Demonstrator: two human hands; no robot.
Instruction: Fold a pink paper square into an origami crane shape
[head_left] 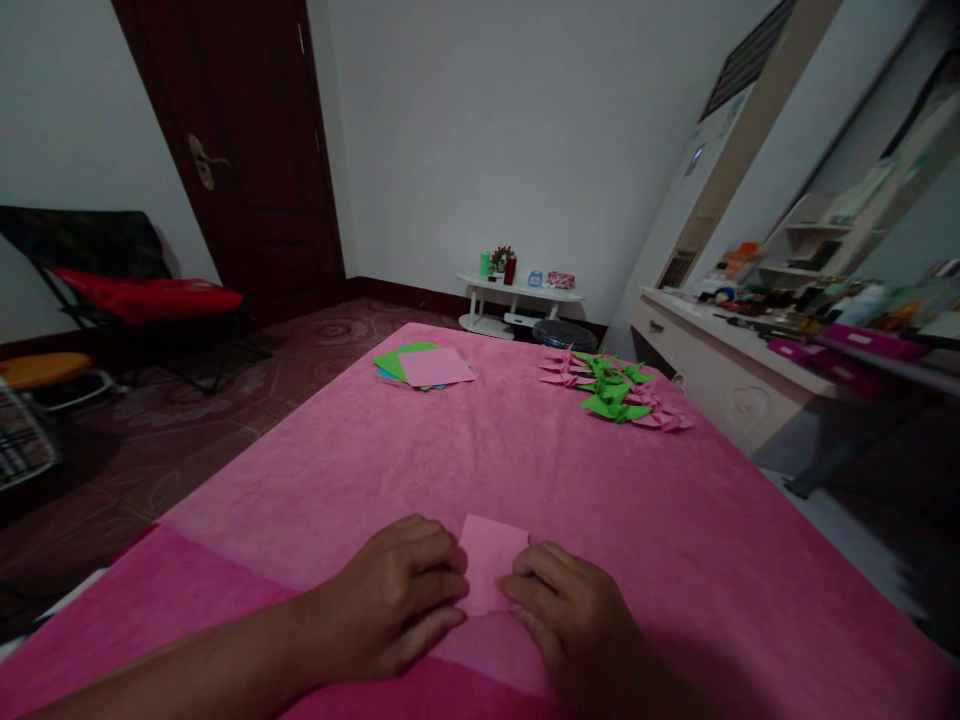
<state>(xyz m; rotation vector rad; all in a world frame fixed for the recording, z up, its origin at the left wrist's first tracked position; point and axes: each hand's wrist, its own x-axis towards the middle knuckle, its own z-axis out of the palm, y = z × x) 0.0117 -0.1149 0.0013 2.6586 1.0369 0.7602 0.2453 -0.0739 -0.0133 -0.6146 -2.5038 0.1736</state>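
Observation:
A small pink sheet of folded paper (491,555) lies on the pink cloth (480,450) near the front edge. My left hand (397,600) presses its left side with curled fingers. My right hand (574,620) pinches its right lower edge, fingers bent onto the paper. Both hands touch the sheet and hold it flat against the cloth.
A stack of green, blue and pink paper squares (424,365) lies at the far left of the cloth. Several folded pink and green paper cranes (615,395) sit at the far right. A dresser (720,370) stands to the right, a folding chair (127,290) to the left.

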